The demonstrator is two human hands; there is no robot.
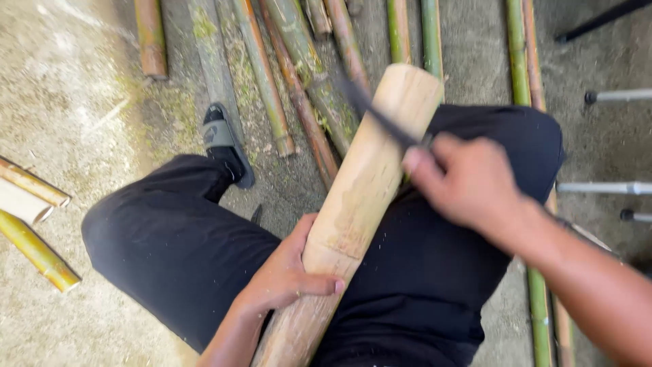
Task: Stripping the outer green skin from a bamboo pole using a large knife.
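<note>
The concrete floor (75, 102) took up most of the scene, grey and dusted with green scrapings. Across its far side lay a spread of long bamboo poles (309, 75), green and brown, side by side, with a few cut bamboo pieces (30, 211) off to the person's left. The person sat with legs in black trousers (170, 245), one foot in a dark sandal (224, 139) planted among the poles.

Across the right thigh rested a thick, pale, peeled bamboo section (360, 190), slanting from near the waist up and away to its blunt far end. The left hand (285, 275) was clasped around its lower part, thumb laid over the top, fingers wrapped underneath. The right hand (465, 180) was blurred but clenched around the handle of a dark blade (377, 115), whose edge lay against the upper side of the peeled section. A few thin metal legs (608, 187) stood at the right edge.
</note>
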